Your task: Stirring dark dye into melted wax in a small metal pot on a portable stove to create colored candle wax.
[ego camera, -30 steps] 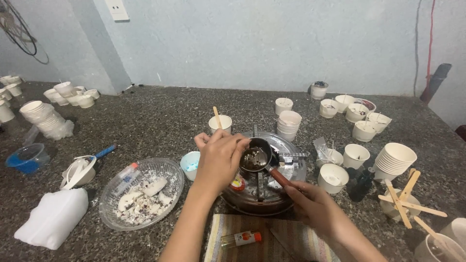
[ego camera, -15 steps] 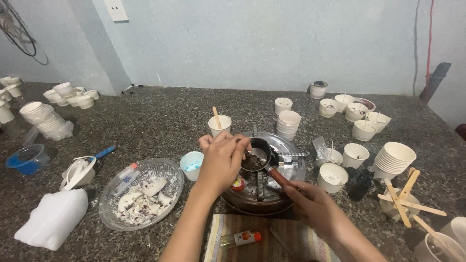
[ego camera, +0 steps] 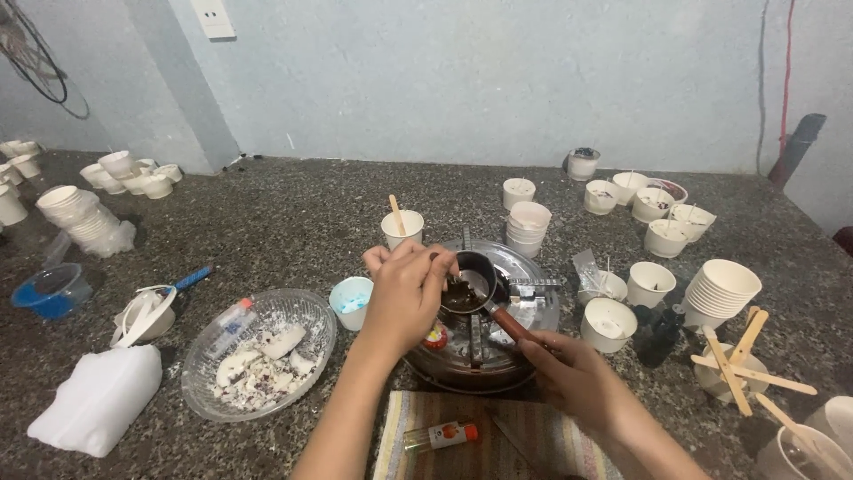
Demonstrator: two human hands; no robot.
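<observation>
Left hand (ego camera: 404, 298): fingers curled over the rim of the small dark metal ladle (ego camera: 468, 286), pinching something too small to tell.
Right hand (ego camera: 576, 380): closed around the ladle's brown handle (ego camera: 513, 326).

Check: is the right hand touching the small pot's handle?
Touching. Head view: the right hand has its fingers wrapped around the end of the small pot's brown handle, no gap.
</observation>
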